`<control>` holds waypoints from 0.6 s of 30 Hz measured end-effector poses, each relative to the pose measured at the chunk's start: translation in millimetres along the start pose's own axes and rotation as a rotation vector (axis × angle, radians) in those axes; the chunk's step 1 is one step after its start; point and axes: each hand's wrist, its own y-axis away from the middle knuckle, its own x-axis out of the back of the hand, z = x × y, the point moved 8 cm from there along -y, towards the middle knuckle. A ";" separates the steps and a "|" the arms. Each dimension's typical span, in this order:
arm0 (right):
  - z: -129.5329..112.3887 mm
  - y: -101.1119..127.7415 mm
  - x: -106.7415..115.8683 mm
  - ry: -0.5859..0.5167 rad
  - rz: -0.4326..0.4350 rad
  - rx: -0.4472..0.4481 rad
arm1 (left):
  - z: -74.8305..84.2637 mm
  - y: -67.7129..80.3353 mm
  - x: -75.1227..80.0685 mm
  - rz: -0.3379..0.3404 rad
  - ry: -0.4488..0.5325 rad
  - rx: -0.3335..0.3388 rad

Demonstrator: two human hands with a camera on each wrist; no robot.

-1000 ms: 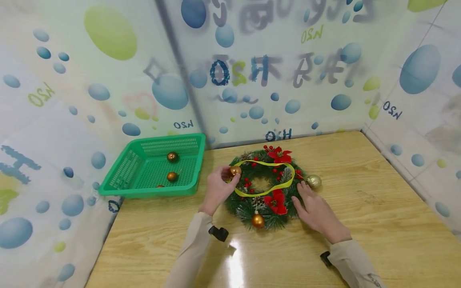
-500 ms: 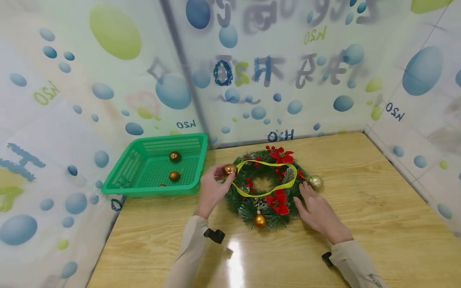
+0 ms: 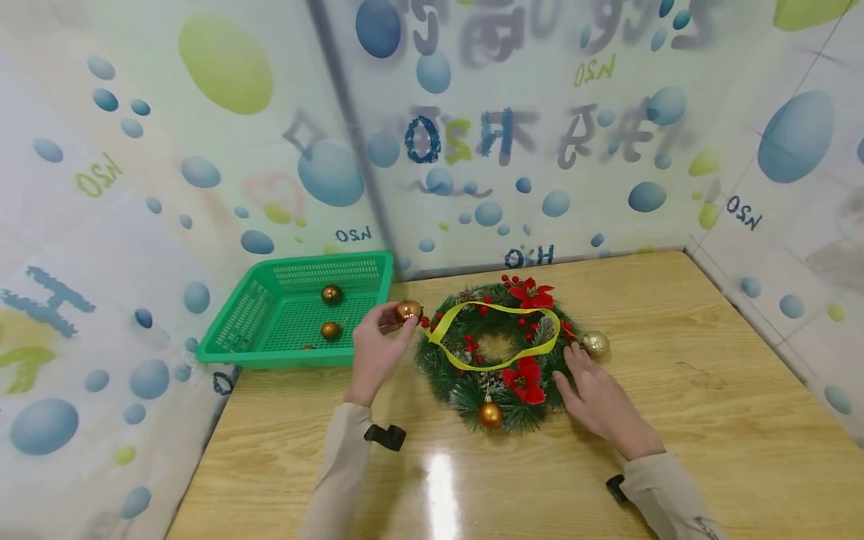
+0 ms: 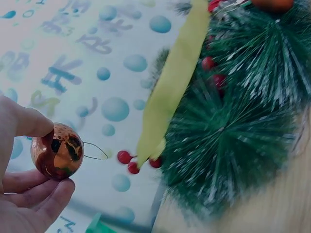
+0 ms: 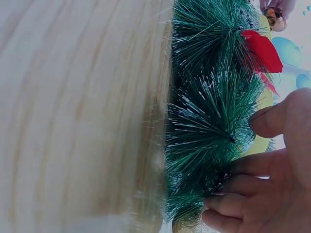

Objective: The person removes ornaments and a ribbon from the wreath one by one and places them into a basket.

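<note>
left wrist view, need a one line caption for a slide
Left hand pinches a shiny copper bauble with a wire hook, just clear of the green wreath and its yellow ribbon.

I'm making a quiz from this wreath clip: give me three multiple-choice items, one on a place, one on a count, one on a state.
1. Where is the green basket?
A. left of the wreath
B. on the wreath
C. at the table's right edge

2. How many balls lie fully visible in the basket?
A. none
B. two
C. five

3. What is the left hand doing?
A. lying flat
B. pinching a copper ball
C. gripping the ribbon

Answers: 1 A, the head view shows it at the table's left corner; 2 B, two show on its floor; 3 B, the left wrist view shows fingertips round the ball.
</note>
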 end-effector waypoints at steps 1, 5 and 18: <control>0.3 0.1 -0.1 0.000 -0.001 -0.001 | -0.3 -0.7 3.3 0.005 -0.007 -0.001; 1.1 0.6 0.2 0.001 0.000 -0.003 | -0.8 -4.6 17.3 0.025 -0.008 0.005; 1.8 1.1 0.0 -0.002 0.015 0.011 | -18.6 -15.5 59.0 0.078 -0.016 0.058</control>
